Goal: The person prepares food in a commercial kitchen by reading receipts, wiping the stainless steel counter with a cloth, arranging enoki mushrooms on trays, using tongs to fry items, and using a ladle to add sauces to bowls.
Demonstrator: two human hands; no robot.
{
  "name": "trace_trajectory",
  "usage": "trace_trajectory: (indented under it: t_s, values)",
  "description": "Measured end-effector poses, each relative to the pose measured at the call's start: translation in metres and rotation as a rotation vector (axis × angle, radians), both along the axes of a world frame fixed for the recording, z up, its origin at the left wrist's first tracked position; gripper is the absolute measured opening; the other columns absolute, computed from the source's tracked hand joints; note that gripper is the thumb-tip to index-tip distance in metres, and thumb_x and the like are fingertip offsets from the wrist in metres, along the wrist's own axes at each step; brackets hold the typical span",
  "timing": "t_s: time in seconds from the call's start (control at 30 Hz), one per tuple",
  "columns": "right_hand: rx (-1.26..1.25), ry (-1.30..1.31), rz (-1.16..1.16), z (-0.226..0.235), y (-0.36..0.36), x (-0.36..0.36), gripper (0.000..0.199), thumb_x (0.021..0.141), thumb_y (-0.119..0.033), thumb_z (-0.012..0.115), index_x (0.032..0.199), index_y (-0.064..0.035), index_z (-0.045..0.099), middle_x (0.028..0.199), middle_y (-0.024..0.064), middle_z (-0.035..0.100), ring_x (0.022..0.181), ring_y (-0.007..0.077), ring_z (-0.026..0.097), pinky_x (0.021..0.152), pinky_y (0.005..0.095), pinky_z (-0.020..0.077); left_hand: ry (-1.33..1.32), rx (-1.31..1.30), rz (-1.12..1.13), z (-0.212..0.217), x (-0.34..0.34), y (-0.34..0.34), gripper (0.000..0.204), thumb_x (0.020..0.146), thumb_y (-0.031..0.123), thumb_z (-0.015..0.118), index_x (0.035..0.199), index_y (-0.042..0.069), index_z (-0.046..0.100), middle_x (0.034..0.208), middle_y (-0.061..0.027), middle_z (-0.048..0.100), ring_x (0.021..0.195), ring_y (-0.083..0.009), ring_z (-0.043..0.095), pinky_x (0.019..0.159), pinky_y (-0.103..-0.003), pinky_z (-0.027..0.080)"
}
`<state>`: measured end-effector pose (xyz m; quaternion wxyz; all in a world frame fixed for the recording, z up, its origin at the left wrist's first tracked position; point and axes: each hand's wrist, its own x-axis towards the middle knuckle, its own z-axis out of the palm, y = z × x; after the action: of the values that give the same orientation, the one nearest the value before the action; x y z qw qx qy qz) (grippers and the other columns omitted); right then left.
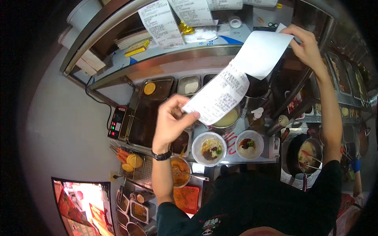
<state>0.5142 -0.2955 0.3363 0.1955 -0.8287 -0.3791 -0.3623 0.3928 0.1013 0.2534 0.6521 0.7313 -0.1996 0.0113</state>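
Observation:
My left hand [170,121], with a black wristband, pinches the lower end of a long printed receipt [220,94] between thumb and fingers. At the upper right, my right hand [305,46] grips the far corner of white paper [264,51] whose visible face is blank. The two papers overlap in the middle, and I cannot tell whether they are one curled strip. Below them stand two white bowls: the larger [195,154] holds pale, dark and green food, the smaller [258,153] dark sauce with green bits.
More receipts [161,23] hang from the steel shelf [157,59] above. At left are a flat brown-black tray [145,118] and a fryer basket [138,177]. A pot [226,120] of pale liquid sits under the receipt. To the right, a wok [295,153] holds food; another person's blue-gloved hand [356,165] shows.

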Motion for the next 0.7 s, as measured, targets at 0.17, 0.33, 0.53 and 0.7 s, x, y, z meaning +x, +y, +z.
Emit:
trace_trajectory:
  t_s: [0.17,0.33,0.53,0.7]
  values:
    - [-0.038,0.511,-0.147,-0.019,0.033,-0.054,0.013,0.084,-0.011,0.058,0.089,0.0010,0.060,0.075,0.0070,0.062,0.070,0.0133,0.059,0.062,0.0277,0.0463,-0.179,-0.423,0.133,0.021,0.007,0.025,0.040,0.076,-0.010,0.065,0.111,0.000,0.047,0.096,-0.0092,0.063,0.087,-0.0129,0.061,0.077,-0.025,0.051]
    - [0.229,0.863,0.115,-0.068,0.073,-0.089,0.009,0.084,-0.005,0.058,0.082,0.0042,0.058,0.065,-0.0025,0.051,0.059,0.0034,0.043,0.049,0.0211,0.0325,-0.196,-0.522,0.162,0.033,0.020,0.062,0.042,0.078,-0.009,0.062,0.115,0.002,0.046,0.096,-0.0090,0.063,0.087,-0.0155,0.063,0.077,-0.027,0.053]
    - [0.491,1.126,0.158,-0.122,0.125,-0.112,0.017,0.084,-0.009,0.061,0.096,0.0033,0.063,0.084,0.0068,0.066,0.074,0.0110,0.058,0.066,0.0257,0.0452,-0.196,-0.752,0.331,0.033,0.018,0.086,0.038,0.082,-0.005,0.060,0.117,-0.001,0.046,0.107,-0.0160,0.059,0.098,-0.0225,0.061,0.086,-0.034,0.052]
    - [0.706,1.182,0.160,-0.153,0.159,-0.127,0.023,0.086,-0.015,0.060,0.103,0.0009,0.063,0.089,0.0060,0.067,0.078,0.0116,0.059,0.068,0.0271,0.0479,-0.181,-0.858,0.292,0.030,0.014,0.101,0.024,0.087,0.001,0.056,0.111,0.001,0.053,0.110,-0.0107,0.059,0.103,-0.0212,0.058,0.092,-0.035,0.048]
